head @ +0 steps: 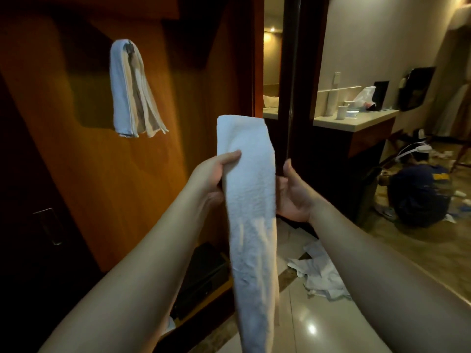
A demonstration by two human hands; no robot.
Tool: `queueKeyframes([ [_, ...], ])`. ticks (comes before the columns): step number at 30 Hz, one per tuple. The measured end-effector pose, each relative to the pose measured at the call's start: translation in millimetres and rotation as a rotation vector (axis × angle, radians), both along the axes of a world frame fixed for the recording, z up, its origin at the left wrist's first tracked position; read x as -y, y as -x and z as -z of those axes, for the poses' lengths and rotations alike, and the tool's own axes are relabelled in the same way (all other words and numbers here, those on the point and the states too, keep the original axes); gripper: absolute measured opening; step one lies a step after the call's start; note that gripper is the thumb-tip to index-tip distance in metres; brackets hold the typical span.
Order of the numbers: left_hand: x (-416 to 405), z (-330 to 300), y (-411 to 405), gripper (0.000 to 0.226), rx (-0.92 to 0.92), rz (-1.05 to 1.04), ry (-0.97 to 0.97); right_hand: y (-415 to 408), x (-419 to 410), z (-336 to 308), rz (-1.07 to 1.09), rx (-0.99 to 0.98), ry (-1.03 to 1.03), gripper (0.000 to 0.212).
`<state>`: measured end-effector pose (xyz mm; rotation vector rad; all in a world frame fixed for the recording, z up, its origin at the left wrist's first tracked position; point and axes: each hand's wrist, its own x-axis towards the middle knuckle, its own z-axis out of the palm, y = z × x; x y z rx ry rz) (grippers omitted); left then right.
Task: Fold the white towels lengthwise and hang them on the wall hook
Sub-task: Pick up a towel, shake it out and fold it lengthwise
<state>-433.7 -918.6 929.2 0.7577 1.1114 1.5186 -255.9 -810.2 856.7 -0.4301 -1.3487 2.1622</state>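
Between the two raised hands hangs a long white terry towel folded into a narrow strip, its upper end standing above the fingers and its lower end trailing down toward the bottom of the view. The left hand pinches the strip's left edge, thumb lying across the front of the cloth. The right hand cups the right edge with its fingers hidden behind the towel, thumb pointing up; whether those fingers clamp the cloth cannot be told. Up and to the left, a second folded white towel hangs draped over a small metal hook on the orange-brown wooden wall panel. Lower right, a heap of crumpled white linen lies on the glossy tiled floor. Farther right, a person in a dark shirt crouches near a pale-topped counter
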Motion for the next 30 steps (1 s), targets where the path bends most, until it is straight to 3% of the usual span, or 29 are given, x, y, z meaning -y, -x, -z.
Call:
queueKeyframes([
  [3,-7.2,-8.7,1.8,0.036,-0.043,-0.106,0.073,5.2,4.4,29.2,0.002,0.134,-0.081,0.040],
  [7,-15.7,-19.4,7.6,0.030,-0.117,-0.208,0.120,15.3,5.7,48.4,0.139,0.370,-0.385,0.044],
  [10,-18.1,-25.3,10.7,0.030,-0.150,-0.219,0.133,19.8,8.3,48.9,0.168,0.443,-0.508,0.034],
  [15,-23.1,-31.8,15.0,0.022,-0.200,-0.201,0.143,24.5,16.1,34.6,0.158,0.520,-0.708,0.036],
  [17,-25.3,-35.0,18.6,0.023,-0.210,-0.194,0.142,24.0,16.2,32.2,0.136,0.463,-0.666,0.037],
  [22,-29.7,-44.7,29.5,0.032,-0.137,-0.186,0.135,16.1,8.9,42.0,0.082,0.277,-0.319,0.059],
  [25,-33.4,-51.9,35.2,0.027,-0.096,-0.198,0.128,13.3,9.9,59.9,-0.046,0.420,-0.255,0.079],
  [30,-41.9,-54.4,44.8,0.035,-0.026,-0.224,0.148,14.6,19.8,72.1,-0.102,0.519,-0.241,0.089],
])
